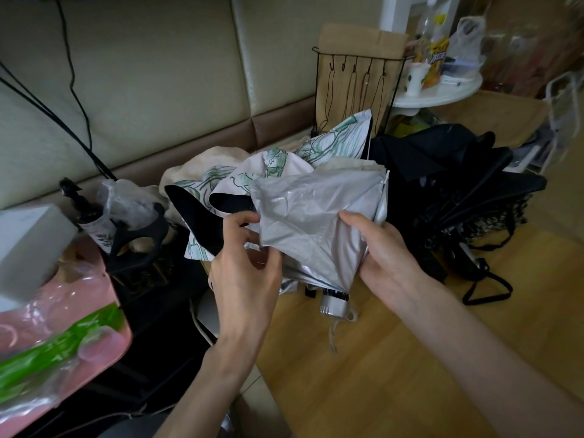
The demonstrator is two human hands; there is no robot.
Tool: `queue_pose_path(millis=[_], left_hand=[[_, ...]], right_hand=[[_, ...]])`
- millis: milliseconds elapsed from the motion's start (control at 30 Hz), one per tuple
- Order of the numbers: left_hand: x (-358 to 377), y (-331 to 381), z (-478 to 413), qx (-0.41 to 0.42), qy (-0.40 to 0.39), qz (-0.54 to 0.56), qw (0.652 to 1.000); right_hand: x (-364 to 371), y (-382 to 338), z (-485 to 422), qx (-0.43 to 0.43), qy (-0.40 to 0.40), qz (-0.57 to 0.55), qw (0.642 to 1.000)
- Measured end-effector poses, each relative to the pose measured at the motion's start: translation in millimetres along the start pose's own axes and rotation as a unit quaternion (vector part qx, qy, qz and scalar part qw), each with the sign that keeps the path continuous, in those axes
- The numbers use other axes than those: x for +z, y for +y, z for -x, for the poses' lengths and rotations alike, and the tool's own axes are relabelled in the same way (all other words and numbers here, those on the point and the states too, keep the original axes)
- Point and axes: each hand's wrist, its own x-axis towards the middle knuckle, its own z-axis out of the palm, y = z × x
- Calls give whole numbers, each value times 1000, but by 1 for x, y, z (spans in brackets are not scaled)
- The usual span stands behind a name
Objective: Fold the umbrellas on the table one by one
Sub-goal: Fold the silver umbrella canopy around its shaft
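Both hands hold silver umbrella above wooden surface. Left hand grip pinches a canopy fold. Right hand grip clamps the bunched canopy.

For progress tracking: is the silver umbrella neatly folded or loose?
Loose: the silver umbrella is crumpled and unwrapped, gripped by the left hand and right hand.
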Motion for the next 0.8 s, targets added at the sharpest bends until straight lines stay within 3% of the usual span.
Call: queue_pose_path(millis=[167, 367, 467, 600, 800], left_hand=[[0, 2, -2, -10, -41, -48, 998], [-3, -1, -7, -40, -2, 50, 998], [-10, 3, -9, -46, -68, 120, 989], [-24, -7, -22, -14, -180, 79, 980], [-28, -17, -27, -85, -186, 121, 971]], right_hand=[[3, 3, 2, 1, -7, 5, 1000], [2, 4, 1, 1, -25, 9, 1000], [2, 3, 1, -1, -15, 5, 1000], [0, 0, 0, -2, -13, 4, 1000], [0, -3, -1, -4, -6, 5, 1000]])
